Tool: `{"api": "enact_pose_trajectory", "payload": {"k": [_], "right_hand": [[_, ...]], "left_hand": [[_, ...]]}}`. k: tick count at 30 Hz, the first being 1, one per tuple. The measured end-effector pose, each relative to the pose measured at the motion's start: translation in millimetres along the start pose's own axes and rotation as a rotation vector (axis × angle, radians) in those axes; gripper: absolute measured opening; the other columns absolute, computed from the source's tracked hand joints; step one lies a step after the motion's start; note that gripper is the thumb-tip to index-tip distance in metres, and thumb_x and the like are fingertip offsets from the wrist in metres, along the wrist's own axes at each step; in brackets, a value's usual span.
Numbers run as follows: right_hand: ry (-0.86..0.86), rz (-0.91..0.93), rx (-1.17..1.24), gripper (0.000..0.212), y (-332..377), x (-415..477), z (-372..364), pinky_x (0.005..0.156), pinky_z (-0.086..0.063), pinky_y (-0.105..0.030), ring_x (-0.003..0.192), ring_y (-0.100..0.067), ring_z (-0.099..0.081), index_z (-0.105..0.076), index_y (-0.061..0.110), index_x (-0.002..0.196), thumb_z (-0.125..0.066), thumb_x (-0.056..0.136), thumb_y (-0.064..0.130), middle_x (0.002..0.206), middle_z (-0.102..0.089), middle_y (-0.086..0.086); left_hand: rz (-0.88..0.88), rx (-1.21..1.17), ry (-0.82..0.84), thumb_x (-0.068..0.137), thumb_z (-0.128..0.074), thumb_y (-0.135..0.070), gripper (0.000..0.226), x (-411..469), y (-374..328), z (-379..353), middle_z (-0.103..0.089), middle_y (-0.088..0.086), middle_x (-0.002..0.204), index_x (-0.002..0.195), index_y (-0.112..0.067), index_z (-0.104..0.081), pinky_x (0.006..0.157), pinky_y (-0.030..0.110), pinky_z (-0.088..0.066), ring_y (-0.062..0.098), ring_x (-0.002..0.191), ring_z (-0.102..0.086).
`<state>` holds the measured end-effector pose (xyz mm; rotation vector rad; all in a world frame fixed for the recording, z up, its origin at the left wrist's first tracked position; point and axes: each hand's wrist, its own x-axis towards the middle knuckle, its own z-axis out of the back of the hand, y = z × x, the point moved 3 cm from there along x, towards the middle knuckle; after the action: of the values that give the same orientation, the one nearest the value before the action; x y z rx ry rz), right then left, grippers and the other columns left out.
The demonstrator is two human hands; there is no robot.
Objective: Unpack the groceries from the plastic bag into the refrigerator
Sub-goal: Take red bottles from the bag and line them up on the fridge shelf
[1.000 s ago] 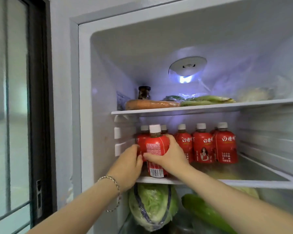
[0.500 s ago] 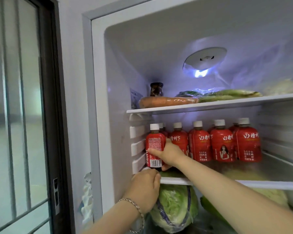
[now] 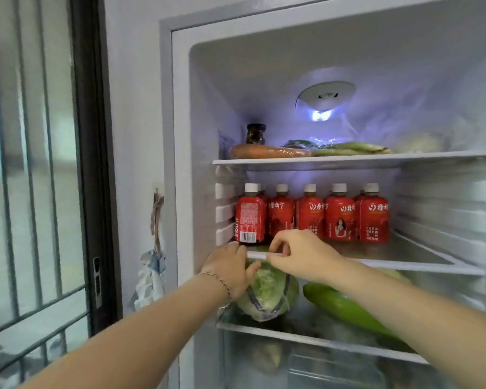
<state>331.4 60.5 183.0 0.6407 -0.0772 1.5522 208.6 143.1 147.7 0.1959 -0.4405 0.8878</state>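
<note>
The leftmost bottle (image 3: 249,214) stands upright at the left end of the middle shelf (image 3: 421,266) in the refrigerator (image 3: 180,136). Its long axis is vertical, its white cap is on top, and the barcode side of its glossy red label faces outward. Beside it runs a row of like bottles (image 3: 340,213), all upright and touching shoulder to shoulder, their labels showing white characters, with more caps showing behind. The left hand (image 3: 230,266) grips the white front strip of that shelf just below the leftmost bottle, fingers on top and thumb underneath, with a metal chain bracelet (image 3: 218,280) on the wrist. The right hand (image 3: 302,256) lies just beside it with its fingers curled over the same strip. Neither hand touches a bottle. On the top shelf (image 3: 348,161) a carrot (image 3: 267,151) lies lengthwise along the front edge, with a dark jar (image 3: 255,133) behind it and leafy greens in clear plastic (image 3: 345,147) to its right. Below the middle shelf sit a pale, crinkled cabbage (image 3: 267,296) and a smooth long green vegetable (image 3: 345,307) lying slantwise.
</note>
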Motion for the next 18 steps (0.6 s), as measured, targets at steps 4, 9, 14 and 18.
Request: {"api": "enact_pose_trajectory", "payload": {"k": [4, 9, 14, 18], "right_hand": [[0.251, 0.123, -0.145, 0.024, 25, -42, -12, 0.064, -0.040, -0.025, 0.082, -0.018, -0.055, -0.067, 0.015, 0.093, -0.060, 0.084, 0.036, 0.085, -0.061, 0.002], [0.567, 0.356, -0.212, 0.030, 78, -98, -76, 0.075, -0.049, -0.030, 0.094, -0.028, -0.064, -0.068, 0.005, 0.100, -0.055, 0.088, 0.029, 0.104, -0.069, -0.013], [0.818, 0.657, -0.263, 0.034, 178, -202, -141, 0.070, -0.047, -0.031, 0.086, -0.026, -0.063, -0.067, 0.005, 0.104, -0.052, 0.089, 0.031, 0.105, -0.069, -0.012], [0.871, 0.968, -0.225, 0.033, 282, -322, -158, 0.082, -0.048, -0.032, 0.106, -0.027, -0.059, -0.064, 0.010, 0.108, -0.051, 0.090, 0.034, 0.117, -0.063, -0.009]], "left_hand": [[0.055, 0.036, 0.016, 0.096, -0.037, -0.034, 0.039, -73, -14, 30, -0.046, 0.007, 0.134, 0.130, -0.015, -0.041, 0.097, 0.040, -0.044, 0.027, 0.116, -0.052], [0.414, 0.112, 0.257, 0.096, -0.034, -0.032, 0.036, -211, -2, 40, -0.060, 0.014, 0.116, 0.110, -0.009, -0.057, 0.089, 0.037, -0.046, 0.032, 0.107, -0.057], [0.828, 0.155, 0.377, 0.093, -0.038, -0.031, 0.035, -399, 14, 62, -0.061, 0.013, 0.121, 0.111, -0.010, -0.060, 0.091, 0.037, -0.046, 0.033, 0.112, -0.057], [1.207, 0.115, 0.511, 0.091, -0.041, -0.029, 0.035, -582, -4, 94, -0.060, 0.014, 0.122, 0.113, -0.008, -0.058, 0.092, 0.037, -0.047, 0.033, 0.111, -0.057]]}}
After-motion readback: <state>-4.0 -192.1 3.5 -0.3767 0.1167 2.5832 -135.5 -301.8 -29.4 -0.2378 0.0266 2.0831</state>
